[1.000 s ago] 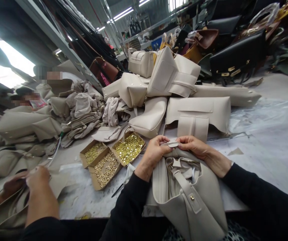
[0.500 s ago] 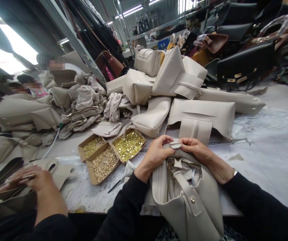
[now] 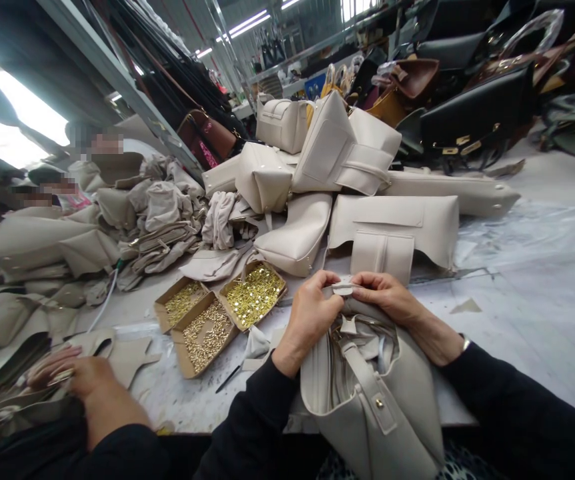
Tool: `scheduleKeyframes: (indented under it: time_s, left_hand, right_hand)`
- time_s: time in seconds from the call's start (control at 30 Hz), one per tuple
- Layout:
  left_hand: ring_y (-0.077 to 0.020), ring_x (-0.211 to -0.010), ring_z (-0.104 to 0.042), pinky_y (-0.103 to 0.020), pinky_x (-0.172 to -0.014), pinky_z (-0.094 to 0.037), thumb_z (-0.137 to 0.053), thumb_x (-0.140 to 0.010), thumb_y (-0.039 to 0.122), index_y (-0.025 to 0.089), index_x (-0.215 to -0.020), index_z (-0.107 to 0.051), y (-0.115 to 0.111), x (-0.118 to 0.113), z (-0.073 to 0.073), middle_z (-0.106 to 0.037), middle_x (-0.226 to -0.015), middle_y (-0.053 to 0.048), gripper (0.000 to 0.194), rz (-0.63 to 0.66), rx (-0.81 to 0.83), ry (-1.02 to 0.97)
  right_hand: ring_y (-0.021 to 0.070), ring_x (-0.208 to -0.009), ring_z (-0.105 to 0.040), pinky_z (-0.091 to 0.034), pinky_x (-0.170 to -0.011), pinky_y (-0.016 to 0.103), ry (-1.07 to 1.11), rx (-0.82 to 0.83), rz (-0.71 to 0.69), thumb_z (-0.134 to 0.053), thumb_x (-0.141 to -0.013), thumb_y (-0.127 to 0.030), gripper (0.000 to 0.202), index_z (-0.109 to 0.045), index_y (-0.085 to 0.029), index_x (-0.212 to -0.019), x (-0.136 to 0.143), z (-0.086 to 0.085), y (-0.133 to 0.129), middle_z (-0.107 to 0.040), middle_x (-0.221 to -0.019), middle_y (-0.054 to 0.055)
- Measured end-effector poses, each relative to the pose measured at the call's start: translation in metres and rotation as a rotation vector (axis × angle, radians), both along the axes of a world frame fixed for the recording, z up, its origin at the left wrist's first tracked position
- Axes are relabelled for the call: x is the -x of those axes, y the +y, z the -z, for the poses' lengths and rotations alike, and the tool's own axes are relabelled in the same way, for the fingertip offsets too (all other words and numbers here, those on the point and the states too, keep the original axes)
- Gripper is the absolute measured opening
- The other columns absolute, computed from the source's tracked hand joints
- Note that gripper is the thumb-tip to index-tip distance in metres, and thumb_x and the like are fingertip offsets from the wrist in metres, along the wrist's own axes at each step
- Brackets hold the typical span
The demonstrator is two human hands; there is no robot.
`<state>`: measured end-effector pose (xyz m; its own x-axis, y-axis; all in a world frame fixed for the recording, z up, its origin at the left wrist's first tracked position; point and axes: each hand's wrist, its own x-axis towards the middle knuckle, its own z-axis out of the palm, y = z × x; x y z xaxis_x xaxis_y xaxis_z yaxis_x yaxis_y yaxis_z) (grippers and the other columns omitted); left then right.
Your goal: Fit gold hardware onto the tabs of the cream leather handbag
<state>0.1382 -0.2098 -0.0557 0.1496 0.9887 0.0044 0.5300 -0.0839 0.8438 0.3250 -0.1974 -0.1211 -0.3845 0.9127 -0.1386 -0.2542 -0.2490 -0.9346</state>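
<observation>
Pinching tab (image 3: 342,289) of bag (image 3: 412,400) with left hand (image 3: 308,317) and right hand (image 3: 390,298); apparently partway along, with gold stud (image 3: 379,403) already on near strap (image 3: 361,367), none visible on tab.

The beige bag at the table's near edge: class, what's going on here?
A person's left hand and right hand pinch a small beige tab at the far side of the open beige bag. Left of them sit three boxes of gold-coloured metal pieces. Farther left, a co-worker's hand is over other beige material.
</observation>
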Motion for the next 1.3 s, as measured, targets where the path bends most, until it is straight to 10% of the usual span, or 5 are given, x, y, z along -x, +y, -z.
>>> scheduleKeyframes:
  time_s: [0.23,0.67,0.9,1.3]
  left_hand:
    - [-0.0199,-0.092,-0.068,-0.029,-0.087,-0.048,-0.060,-0.082,0.012,0.021,-0.100,-0.070,-0.014,-0.004,0.001,-0.074,-0.096,-0.002,0.021,-0.012,-0.141,0.013]
    - [-0.0178,-0.087,-0.068,-0.026,-0.082,-0.049,-0.063,-0.082,0.009,0.021,-0.100,-0.066,-0.031,0.002,0.005,-0.072,-0.094,-0.001,0.022,-0.020,-0.281,0.034]
    - [-0.0215,-0.091,-0.068,-0.031,-0.083,-0.053,-0.058,-0.078,0.002,0.022,-0.108,-0.059,-0.044,0.015,0.021,-0.071,-0.098,-0.005,0.036,0.067,-0.601,0.177]
    - [-0.0209,-0.091,-0.073,-0.036,-0.084,-0.064,-0.064,-0.088,0.001,0.017,-0.112,-0.059,-0.053,0.023,0.020,-0.075,-0.099,-0.011,0.029,0.162,-0.958,0.236]
  right_hand:
    - [0.0186,-0.080,-0.056,-0.044,-0.077,0.030,-0.302,-0.433,0.105,-0.077,-0.087,-0.044,0.024,-0.074,-0.020,-0.084,-0.006,-0.019,-0.008,-0.064,-0.080,0.000]
    - [0.0223,-0.092,-0.065,-0.052,-0.083,0.033,-0.092,-0.317,0.000,-0.079,-0.087,-0.043,0.030,-0.068,-0.022,-0.106,-0.006,-0.016,-0.012,-0.069,-0.097,0.004]
    - [0.0222,-0.087,-0.063,-0.049,-0.078,0.034,-0.423,-0.777,0.030,-0.063,-0.087,-0.013,0.014,-0.064,-0.023,-0.097,0.000,-0.032,-0.025,-0.068,-0.093,0.005]
    - [0.0232,-0.092,-0.067,-0.055,-0.080,0.037,-0.563,-1.224,0.178,-0.064,-0.097,-0.015,0.015,-0.066,-0.018,-0.111,0.009,-0.028,-0.032,-0.073,-0.102,0.009]
